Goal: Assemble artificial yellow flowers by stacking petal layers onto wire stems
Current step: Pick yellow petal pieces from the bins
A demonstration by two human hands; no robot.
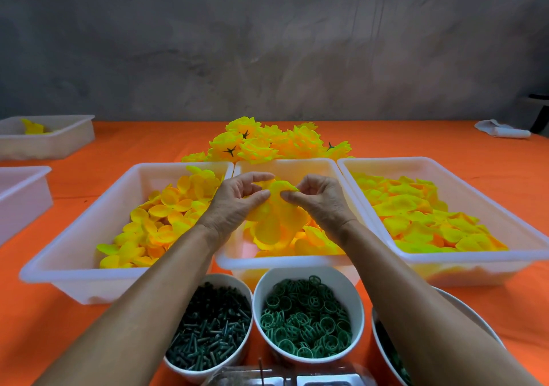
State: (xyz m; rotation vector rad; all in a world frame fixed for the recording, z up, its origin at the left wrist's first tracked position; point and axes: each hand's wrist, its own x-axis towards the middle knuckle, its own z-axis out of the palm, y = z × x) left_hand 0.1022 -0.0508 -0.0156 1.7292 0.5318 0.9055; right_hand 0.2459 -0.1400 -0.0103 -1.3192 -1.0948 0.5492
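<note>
Yellow petal layer [274, 207], pinched by left hand [237, 204], right hand [318, 204]

Both hands cover the middle of the yellow petal layer [276, 207], so whether a stem runs through it I can't tell. The right forearm hides most of the near right bowl [463, 305]. A clear container [285, 378] is cut off at the near edge, and the left-hand tub [20, 195] at the left edge.

I see through one head-worn wide-angle camera only. It looks forward and down, close over the orange table [89, 178], facing a grey wall [267, 44].
</note>
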